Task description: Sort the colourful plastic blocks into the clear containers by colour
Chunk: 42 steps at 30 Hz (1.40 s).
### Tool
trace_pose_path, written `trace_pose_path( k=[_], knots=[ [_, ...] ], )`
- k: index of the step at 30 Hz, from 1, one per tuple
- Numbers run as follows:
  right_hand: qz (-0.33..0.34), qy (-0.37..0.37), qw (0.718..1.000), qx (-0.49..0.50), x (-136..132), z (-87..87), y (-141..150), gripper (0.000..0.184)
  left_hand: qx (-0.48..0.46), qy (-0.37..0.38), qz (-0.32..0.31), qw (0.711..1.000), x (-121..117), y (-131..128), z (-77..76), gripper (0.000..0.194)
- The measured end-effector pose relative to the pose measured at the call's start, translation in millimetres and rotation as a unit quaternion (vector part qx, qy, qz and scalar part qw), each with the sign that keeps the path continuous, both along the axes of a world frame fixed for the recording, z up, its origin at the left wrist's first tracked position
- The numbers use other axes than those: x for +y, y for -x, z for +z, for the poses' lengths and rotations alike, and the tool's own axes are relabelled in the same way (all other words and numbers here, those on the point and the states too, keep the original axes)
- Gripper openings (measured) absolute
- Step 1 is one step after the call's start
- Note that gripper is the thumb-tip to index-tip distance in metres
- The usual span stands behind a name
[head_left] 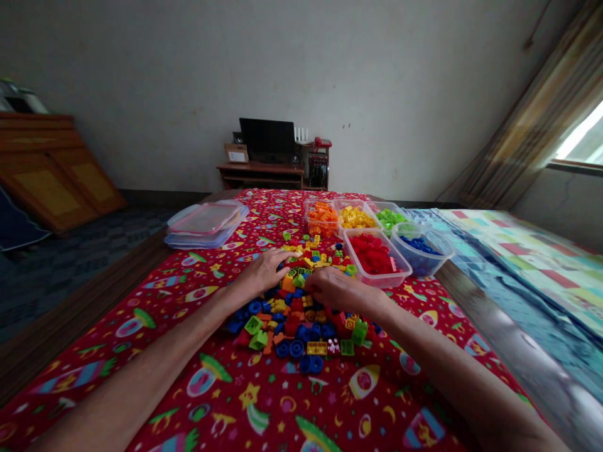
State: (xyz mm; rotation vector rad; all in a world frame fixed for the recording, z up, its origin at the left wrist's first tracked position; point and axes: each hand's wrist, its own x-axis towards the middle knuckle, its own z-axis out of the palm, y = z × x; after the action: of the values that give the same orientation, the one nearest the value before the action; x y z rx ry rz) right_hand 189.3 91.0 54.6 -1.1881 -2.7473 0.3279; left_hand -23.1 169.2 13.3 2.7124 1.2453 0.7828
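Observation:
A mixed pile of colourful plastic building bricks lies on the red patterned tablecloth between my forearms. My left hand rests at the pile's far left side, its thumb and fingers apart over yellow and green bricks. My right hand is at the right of the pile, with the fingers curled down among the bricks. Whatever is between those fingertips is hidden. Near me at the pile's edge are blue wheel-shaped pieces, a yellow brick and a green brick.
Behind the right hand stand clear tubs of orange bricks, yellow bricks, green bricks, red bricks and blue bricks. Stacked plastic lids lie at the table's far left. A bed adjoins the right side.

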Motion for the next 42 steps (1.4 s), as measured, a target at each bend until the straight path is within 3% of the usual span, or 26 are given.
trace_pose_path(
  k=[3, 9, 14, 19, 23, 26, 29, 31, 33, 35, 37, 42],
  knots=[
    [-0.014, -0.009, 1.0, 0.025, 1, 1.1, -1, 0.022, -0.007, 0.021, 0.011, 1.0, -5, 2, 15.5, 0.041],
    [-0.054, -0.013, 0.989, 0.134, 22, -2.1, -13, 0.031, -0.005, 0.104, -0.039, 0.994, -22, 0, 44.5, 0.036],
    [-0.075, -0.037, 0.985, 0.148, 34, -11.2, -17, 0.021, 0.099, 0.133, -0.058, 0.984, -26, -1, 44.0, 0.036],
    [-0.077, -0.053, 0.981, 0.172, 36, -19.6, -16, 0.023, 0.171, 0.128, -0.059, 0.975, -33, -1, 43.5, 0.03],
    [-0.105, -0.006, 0.963, 0.248, 37, -22.3, -14, 0.027, 0.188, 0.116, -0.028, 0.975, -39, -6, 41.6, 0.028],
    [-0.131, 0.136, 0.908, 0.373, 39, -20.0, -10, 0.027, 0.156, 0.108, -0.044, 0.981, -36, -6, 36.6, 0.021],
    [-0.154, 0.3, 0.788, 0.515, 38, -12.6, -8, 0.024, 0.123, 0.095, -0.036, 0.987, -27, -4, 31.6, 0.015],
    [-0.173, 0.353, 0.707, 0.588, 36, -6.7, -7, 0.021, 0.106, 0.096, -0.023, 0.989, -22, -3, 30.3, 0.014],
    [-0.2, 0.373, 0.651, 0.631, 34, -2.1, -6, 0.019, 0.077, 0.096, -0.005, 0.992, -20, -4, 31.8, 0.013],
    [-0.23, 0.379, 0.622, 0.646, 32, 0.1, -5, 0.018, 0.038, 0.081, 0.008, 0.996, -22, -6, 35.9, 0.013],
    [-0.252, 0.382, 0.613, 0.644, 30, -0.3, -2, 0.018, -0.001, 0.061, 0.01, 0.998, -26, -10, 41.2, 0.015],
    [-0.248, 0.381, 0.629, 0.63, 26, -4.4, 6, 0.007, -0.061, 0.043, 0.011, 0.997, -40, -20, 49.7, 0.018]
  ],
)
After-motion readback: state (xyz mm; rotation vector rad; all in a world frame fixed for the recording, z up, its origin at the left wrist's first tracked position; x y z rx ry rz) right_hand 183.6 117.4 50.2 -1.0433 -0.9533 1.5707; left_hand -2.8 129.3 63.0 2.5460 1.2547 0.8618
